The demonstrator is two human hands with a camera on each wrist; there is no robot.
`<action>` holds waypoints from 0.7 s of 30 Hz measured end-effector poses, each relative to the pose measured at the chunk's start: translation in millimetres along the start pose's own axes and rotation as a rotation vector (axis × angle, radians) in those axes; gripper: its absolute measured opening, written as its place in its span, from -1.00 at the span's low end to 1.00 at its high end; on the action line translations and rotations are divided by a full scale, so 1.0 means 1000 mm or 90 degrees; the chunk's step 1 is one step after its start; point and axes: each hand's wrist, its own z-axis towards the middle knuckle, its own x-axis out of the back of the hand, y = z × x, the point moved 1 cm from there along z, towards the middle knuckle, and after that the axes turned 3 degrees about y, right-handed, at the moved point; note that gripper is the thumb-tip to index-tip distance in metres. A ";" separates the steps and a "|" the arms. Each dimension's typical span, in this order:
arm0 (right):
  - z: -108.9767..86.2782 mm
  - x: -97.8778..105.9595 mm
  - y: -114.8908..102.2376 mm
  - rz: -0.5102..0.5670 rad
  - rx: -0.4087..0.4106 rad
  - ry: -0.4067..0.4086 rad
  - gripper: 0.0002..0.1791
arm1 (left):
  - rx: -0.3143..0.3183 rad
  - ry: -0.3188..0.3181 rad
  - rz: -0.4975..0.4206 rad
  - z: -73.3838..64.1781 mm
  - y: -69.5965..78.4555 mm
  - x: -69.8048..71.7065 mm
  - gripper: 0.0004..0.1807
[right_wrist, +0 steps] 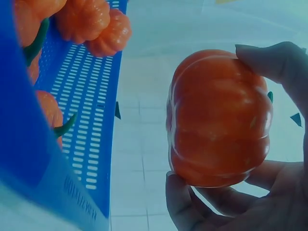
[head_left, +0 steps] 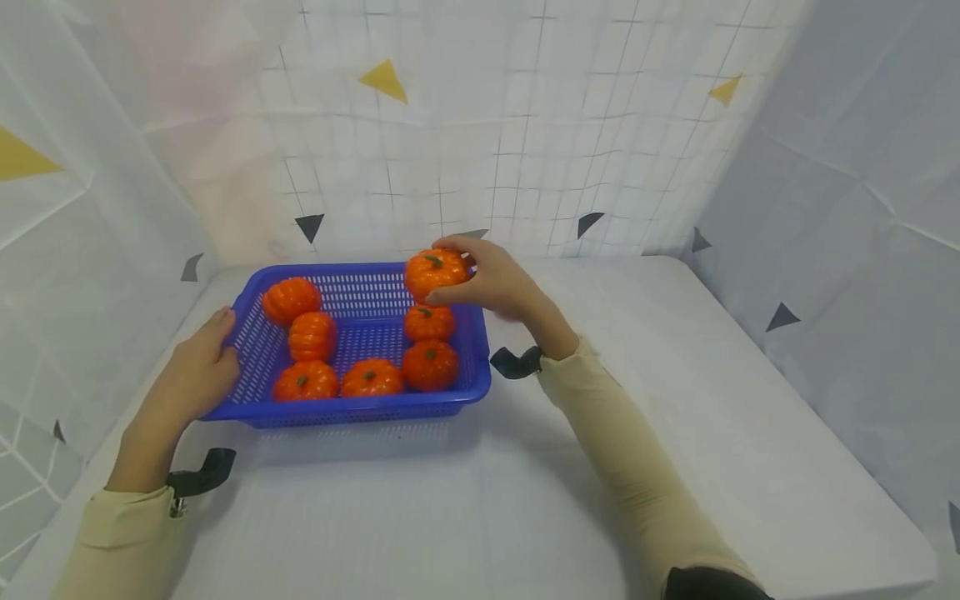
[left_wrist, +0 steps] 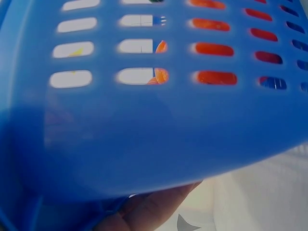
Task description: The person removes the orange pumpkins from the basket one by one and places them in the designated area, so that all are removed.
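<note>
A blue plastic basket (head_left: 420, 406) stands on the table with several small orange toy pumpkins in it. My left hand (head_left: 197, 367) grips the basket's left rim; in the left wrist view its fingers (left_wrist: 159, 208) show beneath the basket's blue edge. Over the back right corner, my right hand (head_left: 491, 279) holds an orange pumpkin (right_wrist: 219, 118) with a green stem between thumb and fingers. Just in front of that one in the head view lie a smaller pumpkin (head_left: 429, 323) and another pumpkin (head_left: 431, 365). Along the left side sits an upper pumpkin (head_left: 291, 301).
The white table (head_left: 720, 467) extends to the right and in front of the basket. Behind it hangs a white sheet (head_left: 465, 125) with grid lines and yellow and dark triangles. A grey sheet (head_left: 862, 208) borders the right side.
</note>
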 end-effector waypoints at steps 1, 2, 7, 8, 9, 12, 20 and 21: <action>-0.002 0.002 0.002 -0.004 -0.002 0.007 -0.14 | 0.001 -0.002 0.000 0.000 0.000 0.000 -0.33; -0.003 0.003 0.003 -0.008 -0.005 0.013 -0.14 | 0.002 -0.002 0.000 0.000 0.000 0.000 -0.33; -0.009 0.013 0.005 -0.052 0.007 0.031 -0.12 | 0.003 -0.001 0.006 0.000 0.001 0.001 -0.33; -0.009 0.015 0.005 -0.061 0.012 0.034 -0.12 | 0.004 0.000 0.007 0.000 0.001 0.001 -0.34; -0.009 0.017 0.004 -0.070 0.017 0.038 -0.12 | 0.004 0.000 0.007 0.000 0.002 0.001 -0.34; -0.011 0.024 0.005 -0.080 0.023 0.054 -0.16 | 0.007 0.000 0.006 0.000 0.003 0.001 -0.33; -0.012 0.039 0.013 -0.075 -0.008 0.069 -0.21 | 0.004 0.000 0.012 -0.001 0.001 0.001 -0.34; -0.012 0.041 0.014 -0.076 -0.014 0.074 -0.20 | 0.002 0.000 0.010 0.000 0.001 0.000 -0.34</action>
